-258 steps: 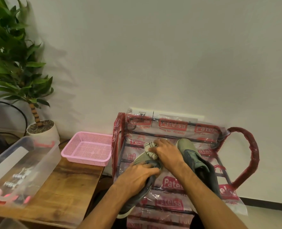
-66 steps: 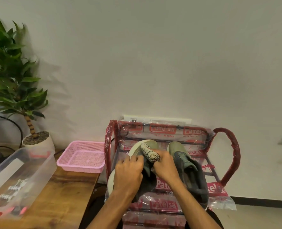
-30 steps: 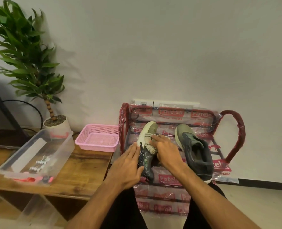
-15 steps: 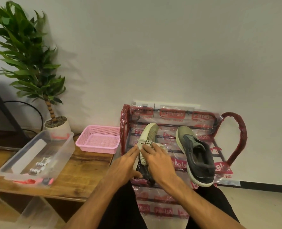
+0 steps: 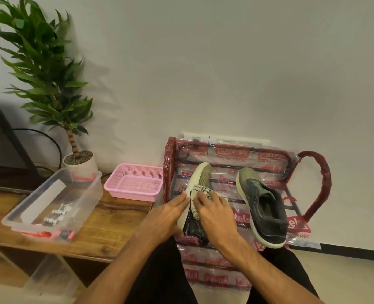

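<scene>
Two grey-green shoes lie on the top shelf of a red rack wrapped in printed plastic (image 5: 313, 189). The left shoe (image 5: 200, 178) is tipped on its side, its pale sole facing left. My left hand (image 5: 166, 216) lies against that sole with straight fingers. My right hand (image 5: 212, 212) presses a white cloth with black stitching (image 5: 200, 194) flat onto the shoe's upper. The right shoe (image 5: 262, 205) sits upright beside them, toe toward the wall, untouched.
A pink mesh basket (image 5: 135, 182) and a clear plastic tub (image 5: 50, 205) holding small metal parts sit on a wooden table (image 5: 107, 218) left of the rack. A potted plant (image 5: 80, 160) stands at the wall. My dark-trousered legs are below.
Over the last second my right hand slid the cloth a little toward the heel of the tipped shoe. My left hand stays against the sole. The right shoe has not moved.
</scene>
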`<state>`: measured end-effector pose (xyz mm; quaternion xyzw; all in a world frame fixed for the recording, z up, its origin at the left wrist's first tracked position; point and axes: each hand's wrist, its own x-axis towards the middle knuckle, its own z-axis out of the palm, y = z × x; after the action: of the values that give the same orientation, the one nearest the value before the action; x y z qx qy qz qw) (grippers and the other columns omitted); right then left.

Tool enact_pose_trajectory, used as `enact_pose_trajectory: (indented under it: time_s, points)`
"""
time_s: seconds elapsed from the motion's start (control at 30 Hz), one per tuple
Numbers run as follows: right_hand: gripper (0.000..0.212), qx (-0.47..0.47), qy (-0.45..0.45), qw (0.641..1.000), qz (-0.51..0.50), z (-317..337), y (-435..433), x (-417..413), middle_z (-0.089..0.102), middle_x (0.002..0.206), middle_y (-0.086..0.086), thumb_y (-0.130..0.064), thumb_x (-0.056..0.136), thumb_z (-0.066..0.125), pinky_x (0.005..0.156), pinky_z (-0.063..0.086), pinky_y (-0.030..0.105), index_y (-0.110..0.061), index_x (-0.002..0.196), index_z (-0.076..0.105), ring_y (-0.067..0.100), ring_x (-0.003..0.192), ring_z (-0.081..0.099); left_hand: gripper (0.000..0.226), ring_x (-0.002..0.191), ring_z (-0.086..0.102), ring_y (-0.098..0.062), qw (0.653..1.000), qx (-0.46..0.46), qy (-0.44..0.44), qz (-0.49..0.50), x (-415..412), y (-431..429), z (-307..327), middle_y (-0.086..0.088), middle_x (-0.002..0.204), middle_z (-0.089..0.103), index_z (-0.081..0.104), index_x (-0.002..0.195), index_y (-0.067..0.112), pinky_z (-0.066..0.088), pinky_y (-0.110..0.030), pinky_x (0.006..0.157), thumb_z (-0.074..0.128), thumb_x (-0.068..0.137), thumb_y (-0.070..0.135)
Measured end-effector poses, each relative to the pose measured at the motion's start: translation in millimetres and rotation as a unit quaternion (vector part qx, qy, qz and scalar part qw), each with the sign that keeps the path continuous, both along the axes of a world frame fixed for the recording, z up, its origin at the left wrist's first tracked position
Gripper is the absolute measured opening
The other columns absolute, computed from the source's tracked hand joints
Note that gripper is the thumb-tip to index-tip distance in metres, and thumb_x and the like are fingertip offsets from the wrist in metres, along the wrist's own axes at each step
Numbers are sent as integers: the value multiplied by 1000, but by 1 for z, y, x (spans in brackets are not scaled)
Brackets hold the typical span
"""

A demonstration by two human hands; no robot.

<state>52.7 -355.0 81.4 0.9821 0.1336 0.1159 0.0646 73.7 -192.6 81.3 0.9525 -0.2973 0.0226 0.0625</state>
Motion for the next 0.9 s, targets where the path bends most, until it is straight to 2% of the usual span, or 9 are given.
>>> enact_pose_trajectory:
  time_s: [0.2, 0.27, 0.33, 0.37, 0.47, 0.57, 0.73, 0.9]
  points:
    - [50, 26, 4, 999, -32, 4, 10, 6, 47, 133, 10, -11, 87, 65, 99, 44, 45, -7, 133, 47, 32, 121, 46, 101, 146, 20, -18, 999, 37, -30, 10, 0, -4, -3, -4, 162, 9, 8, 154, 15, 23, -32, 116, 75, 80, 32]
    - [48, 36, 4, 999, -36, -4, 15, -4, 56, 125, 10, -12, 80, 73, 91, 50, 46, -6, 125, 57, 33, 114, 54, 101, 147, 14, -18, 997, 56, -44, 12, 1, -6, -6, -6, 161, 9, 8, 154, 13, 14, -31, 120, 75, 80, 30]
    - [49, 41, -6, 999, -30, -10, 14, -10, 63, 114, 9, -13, 67, 83, 80, 56, 44, -6, 113, 66, 32, 102, 61, 98, 148, 4, -18, 996, 76, -47, 16, -1, -9, -8, -7, 162, 2, 4, 154, 11, 3, -31, 120, 71, 84, 30]
    - [51, 44, -10, 999, -29, -10, 12, -10, 64, 114, 8, -13, 65, 85, 78, 56, 44, -7, 112, 67, 31, 101, 62, 95, 149, -1, -19, 995, 86, -48, 19, -3, -11, -8, -8, 162, -2, 1, 153, 10, -3, -32, 119, 67, 87, 31]
    - [47, 43, -19, 999, -24, -3, 9, 3, 55, 128, 8, -12, 81, 72, 92, 50, 44, -8, 126, 57, 31, 115, 53, 90, 148, -9, -22, 992, 111, -58, 28, -7, -14, -9, -11, 161, -8, -5, 152, 8, -11, -35, 115, 58, 93, 36]
    - [41, 48, -17, 997, -53, 1, 15, 9, 54, 130, 9, -13, 88, 64, 94, 47, 45, -8, 127, 55, 31, 116, 51, 90, 148, -10, -23, 990, 126, -55, 34, -9, -14, -10, -13, 161, -9, -6, 152, 7, -10, -38, 117, 56, 94, 37]
    - [41, 50, -11, 998, -43, -11, 17, -14, 64, 109, 8, -12, 70, 80, 78, 56, 43, -7, 109, 68, 30, 98, 61, 89, 148, -8, -22, 992, 112, -60, 25, -9, -14, -9, -11, 161, -6, -4, 152, 8, -12, -35, 115, 57, 93, 34]
    - [40, 23, -32, 999, -34, -2, 8, 11, 58, 121, 8, -15, 82, 70, 87, 50, 43, -8, 120, 60, 30, 109, 56, 90, 148, -8, -20, 993, 101, -46, 29, -8, -16, -6, -9, 161, -7, -3, 153, 9, -10, -34, 116, 59, 92, 35]
